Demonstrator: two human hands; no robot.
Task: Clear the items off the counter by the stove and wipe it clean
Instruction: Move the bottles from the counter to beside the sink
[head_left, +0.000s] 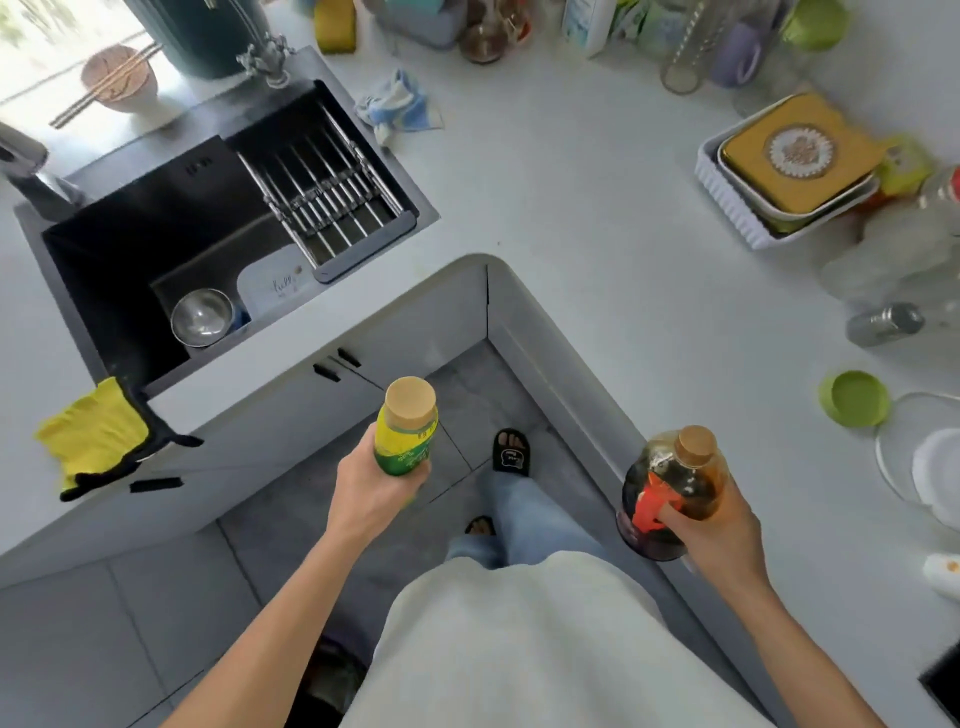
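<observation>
My left hand (371, 491) grips a yellow-green bottle (408, 428) with a tan cap, held upright over the floor in front of the counter's inner corner. My right hand (714, 525) grips a dark glass bottle (670, 488) with a red label and a cork-coloured cap, held over the front edge of the white counter (597, 218). A blue-and-white rag (397, 106) lies crumpled on the counter behind the sink. A yellow cloth (93, 434) hangs over the counter edge at the left.
A black sink (156, 234) holds a steel bowl (201, 316) and a drying rack (332, 192). On the right stand a white tray with a yellow tin (795, 161), a green lid (854, 399), a steel shaker (885, 325), clear jars and glass plates. Bottles and cups line the back.
</observation>
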